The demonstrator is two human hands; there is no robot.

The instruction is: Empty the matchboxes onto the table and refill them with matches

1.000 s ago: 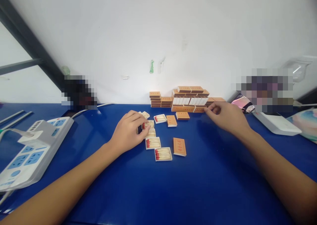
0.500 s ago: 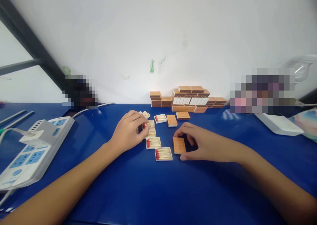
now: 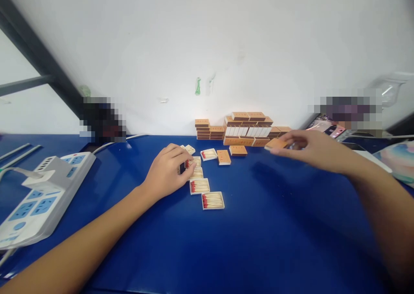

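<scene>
Bent over the left ends of the open matchbox trays, my left hand point(image 3: 171, 166) has its thumb and fingertips around one tray of red-headed matches point(image 3: 194, 161). A second filled tray point(image 3: 198, 173) is partly covered by the thumb. Two more trays, a nearer one point(image 3: 199, 186) and the nearest one point(image 3: 213, 200), lie apart from the hand. At the right, my right hand point(image 3: 304, 149) pinches a closed orange matchbox point(image 3: 276, 145) between thumb and fingers, raised in front of the right end of the stack. Two closed matchboxes, one tilted point(image 3: 224, 157) and one sideways point(image 3: 238, 150), lie on the table.
Along the wall stands a stack of matchboxes point(image 3: 248, 132), with a lower pile point(image 3: 210, 132) on its left. Another match tray point(image 3: 208, 154) lies before it. A white power strip point(image 3: 48, 199) with cables occupies the left side of the blue table point(image 3: 258, 242).
My right hand has lifted the nearest closed matchbox and carried it right and away from me, towards the stack. My left hand stays in place.
</scene>
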